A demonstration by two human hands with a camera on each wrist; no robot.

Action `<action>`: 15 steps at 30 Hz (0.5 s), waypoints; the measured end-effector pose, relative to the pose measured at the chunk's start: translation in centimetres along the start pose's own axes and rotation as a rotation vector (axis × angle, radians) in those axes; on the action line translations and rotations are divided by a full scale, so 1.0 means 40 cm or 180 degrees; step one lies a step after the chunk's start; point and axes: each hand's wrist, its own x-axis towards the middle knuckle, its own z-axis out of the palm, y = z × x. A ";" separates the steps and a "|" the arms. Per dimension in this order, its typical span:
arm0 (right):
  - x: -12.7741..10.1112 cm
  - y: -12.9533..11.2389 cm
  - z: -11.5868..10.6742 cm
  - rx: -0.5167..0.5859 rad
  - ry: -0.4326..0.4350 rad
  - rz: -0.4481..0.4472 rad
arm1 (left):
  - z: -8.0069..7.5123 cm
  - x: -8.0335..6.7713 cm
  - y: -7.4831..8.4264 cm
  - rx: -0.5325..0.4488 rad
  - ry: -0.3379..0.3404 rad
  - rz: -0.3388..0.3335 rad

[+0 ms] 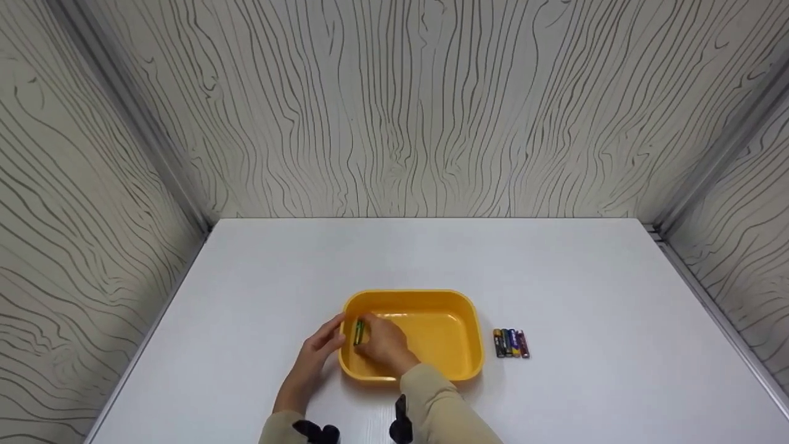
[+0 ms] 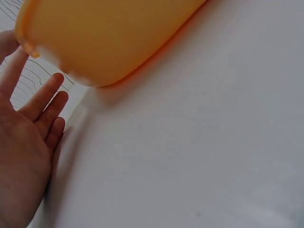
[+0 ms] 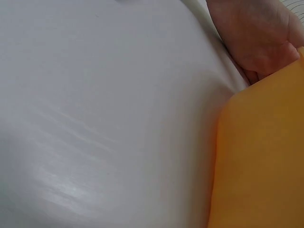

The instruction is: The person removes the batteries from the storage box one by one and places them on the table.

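Hands at a rounded yellow plastic tray [image 1: 459, 345] on a smooth white bench [image 1: 585, 290].
Right hand [image 1: 383, 344] pinches a green cylindrical battery [image 1: 358, 333] inside the tray's left end; left hand [image 1: 315, 359], fingers straight, steadies its outer wall.

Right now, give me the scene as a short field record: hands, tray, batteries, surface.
left hand: left hand open, fingers straight, against the outer left wall of the yellow tray
right hand: right hand inside the tray, holds a green battery near the left wall
tray: rectangular with rounded corners, flat on the white table
loose batteries: row of batteries side by side on the table just right of the tray, apart from it
surroundings: wood-grain walls on three sides
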 end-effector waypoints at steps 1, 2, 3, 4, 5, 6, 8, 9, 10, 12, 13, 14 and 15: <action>0.001 0.001 0.001 -0.0039 0.0002 -0.0010 | 0.000 0.000 0.000 0.0006 -0.0003 -0.0009; 0.001 0.002 0.002 -0.0060 -0.0002 -0.0012 | 0.001 0.000 0.001 0.0018 -0.0001 -0.0029; 0.001 0.003 0.003 -0.0085 -0.0009 -0.0023 | 0.002 0.000 0.001 0.0022 0.0005 -0.0042; 0.001 0.003 0.003 -0.0116 -0.0021 -0.0034 | 0.002 0.000 0.001 0.0033 0.0011 -0.0065; 0.002 0.004 0.003 -0.0175 -0.0018 -0.0060 | 0.003 0.000 0.003 0.0047 0.0009 -0.0065; 0.002 0.005 0.003 -0.0234 -0.0012 -0.0081 | 0.003 -0.001 0.003 0.0055 0.0008 -0.0054; 0.004 0.006 0.001 -0.0306 -0.0011 -0.0095 | 0.002 -0.001 0.004 0.0070 -0.0005 -0.0028; 0.005 0.006 0.000 -0.0341 -0.0013 -0.0096 | 0.002 -0.001 0.004 0.0074 -0.0008 -0.0026; 0.005 0.005 -0.002 -0.0345 -0.0025 -0.0079 | 0.001 -0.001 0.004 0.0058 -0.0010 -0.0033; 0.007 0.003 -0.006 -0.0318 -0.0050 -0.0056 | -0.001 -0.001 0.004 0.0056 -0.0008 -0.0029; 0.007 0.003 -0.009 -0.0277 -0.0070 -0.0044 | 0.000 0.000 0.004 0.0053 -0.0013 -0.0042; 0.007 0.004 -0.012 -0.0255 -0.0081 -0.0046 | 0.001 0.000 0.005 0.0031 -0.0012 -0.0068; 0.006 0.004 -0.015 -0.0229 -0.0096 -0.0038 | 0.001 0.001 0.005 0.0038 -0.0011 -0.0080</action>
